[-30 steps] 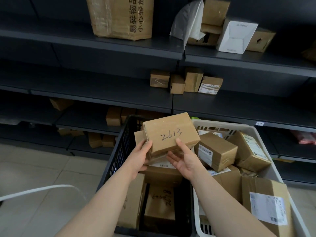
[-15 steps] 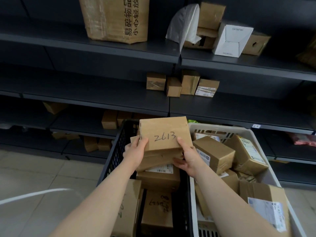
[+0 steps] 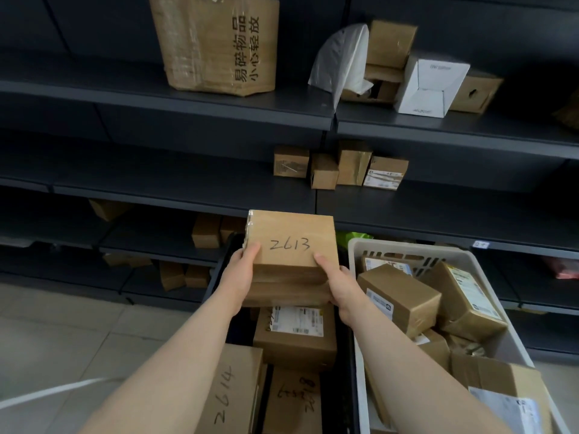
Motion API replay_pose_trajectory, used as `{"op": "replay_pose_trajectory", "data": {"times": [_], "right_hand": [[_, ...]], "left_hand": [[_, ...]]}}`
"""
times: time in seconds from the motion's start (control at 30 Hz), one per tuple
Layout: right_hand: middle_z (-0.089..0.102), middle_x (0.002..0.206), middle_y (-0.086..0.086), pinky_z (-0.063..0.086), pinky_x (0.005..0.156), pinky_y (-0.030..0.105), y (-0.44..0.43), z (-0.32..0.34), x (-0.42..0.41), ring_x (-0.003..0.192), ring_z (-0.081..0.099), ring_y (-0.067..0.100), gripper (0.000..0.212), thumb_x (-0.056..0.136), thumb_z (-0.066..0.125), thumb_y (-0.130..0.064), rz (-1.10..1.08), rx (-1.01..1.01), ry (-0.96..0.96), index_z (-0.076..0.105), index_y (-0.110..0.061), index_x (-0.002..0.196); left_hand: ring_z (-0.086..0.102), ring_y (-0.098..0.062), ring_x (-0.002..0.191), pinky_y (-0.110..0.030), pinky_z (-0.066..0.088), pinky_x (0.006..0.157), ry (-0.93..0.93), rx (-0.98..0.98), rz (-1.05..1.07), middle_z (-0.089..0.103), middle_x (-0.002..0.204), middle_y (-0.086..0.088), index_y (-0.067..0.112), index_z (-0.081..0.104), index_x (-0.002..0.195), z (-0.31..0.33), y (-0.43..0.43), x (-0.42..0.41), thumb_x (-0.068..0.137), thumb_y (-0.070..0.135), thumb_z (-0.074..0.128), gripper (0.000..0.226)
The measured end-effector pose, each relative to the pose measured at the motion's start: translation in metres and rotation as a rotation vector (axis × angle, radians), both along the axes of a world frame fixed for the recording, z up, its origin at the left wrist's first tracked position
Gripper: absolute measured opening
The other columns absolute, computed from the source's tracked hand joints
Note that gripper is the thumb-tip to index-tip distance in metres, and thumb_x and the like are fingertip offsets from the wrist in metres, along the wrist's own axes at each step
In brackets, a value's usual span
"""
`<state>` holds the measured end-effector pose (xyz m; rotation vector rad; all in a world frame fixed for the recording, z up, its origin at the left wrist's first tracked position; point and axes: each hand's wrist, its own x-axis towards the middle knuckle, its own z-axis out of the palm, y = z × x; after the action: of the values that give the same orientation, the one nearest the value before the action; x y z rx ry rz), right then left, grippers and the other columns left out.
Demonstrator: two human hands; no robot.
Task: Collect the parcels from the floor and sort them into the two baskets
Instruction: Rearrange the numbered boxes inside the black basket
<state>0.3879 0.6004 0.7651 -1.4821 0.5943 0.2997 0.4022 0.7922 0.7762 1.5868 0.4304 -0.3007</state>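
- My left hand and right hand hold a brown box marked 2613, one hand on each side.
- My fingers are clamped on the box, with both thumbs lying on its top.
- The box is up in the air over the far end of the black basket.
- Another brown box sits right under it; I cannot tell if I hold that one too.
- In the black basket lie a box marked 2614 and a box with a white label.
- The white basket on the right is full of brown parcels.
- Dark shelves stand far behind, with a big taped box up top.
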Motion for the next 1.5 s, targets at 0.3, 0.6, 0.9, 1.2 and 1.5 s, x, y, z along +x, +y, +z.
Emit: {"op": "replay_pose_trajectory", "data": {"times": [0.3, 0.6, 0.9, 1.2, 1.5], "right_hand": [[0.049, 0.142, 0.006, 0.037, 0.102, 0.04, 0.037, 0.015, 0.062, 0.126, 0.048, 0.026, 0.084, 0.083, 0.059, -0.064, 0.077, -0.019, 0.016, 0.034, -0.017, 0.148], [0.057, 0.125, 0.002, 0.043, 0.101, 0.043, 0.025, 0.012, 0.06, 0.112, 0.054, 0.022, 0.073, 0.08, 0.066, -0.058, 0.021, 0.005, 0.013, 0.044, -0.019, 0.138], [0.063, 0.111, 0.005, 0.042, 0.063, 0.026, 0.0, 0.019, 0.019, 0.094, 0.06, 0.018, 0.053, 0.086, 0.068, -0.043, -0.039, 0.105, 0.015, 0.048, -0.019, 0.128], [0.059, 0.123, 0.012, 0.044, 0.102, 0.044, -0.052, 0.005, -0.042, 0.108, 0.06, 0.03, 0.067, 0.073, 0.077, -0.044, 0.105, 0.022, 0.121, 0.049, -0.017, 0.127], [0.062, 0.118, 0.014, 0.048, 0.1, 0.045, -0.045, -0.018, -0.066, 0.107, 0.061, 0.031, 0.042, 0.087, 0.069, -0.037, 0.101, 0.046, 0.344, 0.054, -0.016, 0.12]], "left_hand": [[0.05, -0.023, 0.115, -0.042, 0.039, 0.102, 0.042, 0.017, 0.133, 0.054, 0.129, -0.002, 0.021, 0.042, 0.142, -0.005, 0.033, 0.059, 0.086, 0.069, 0.039, 0.074], [0.048, -0.017, 0.107, -0.033, 0.035, 0.087, -0.063, 0.071, 0.173, 0.054, 0.127, -0.001, 0.019, 0.046, 0.138, -0.007, 0.022, 0.055, 0.094, 0.058, 0.036, 0.059], [0.054, -0.02, 0.112, -0.044, 0.044, 0.1, -0.199, 0.15, 0.158, 0.059, 0.119, 0.001, 0.025, 0.053, 0.125, -0.006, 0.004, 0.014, 0.083, 0.067, 0.044, 0.06], [0.059, -0.011, 0.102, -0.032, 0.048, 0.091, -0.196, 0.261, -0.098, 0.064, 0.109, 0.007, 0.023, 0.061, 0.112, -0.026, -0.009, -0.064, 0.081, 0.07, 0.043, 0.059], [0.06, -0.016, 0.103, -0.033, 0.05, 0.086, -0.008, 0.54, -0.266, 0.065, 0.116, 0.002, 0.021, 0.062, 0.122, -0.054, 0.001, -0.076, 0.087, 0.073, 0.032, 0.07]]}}
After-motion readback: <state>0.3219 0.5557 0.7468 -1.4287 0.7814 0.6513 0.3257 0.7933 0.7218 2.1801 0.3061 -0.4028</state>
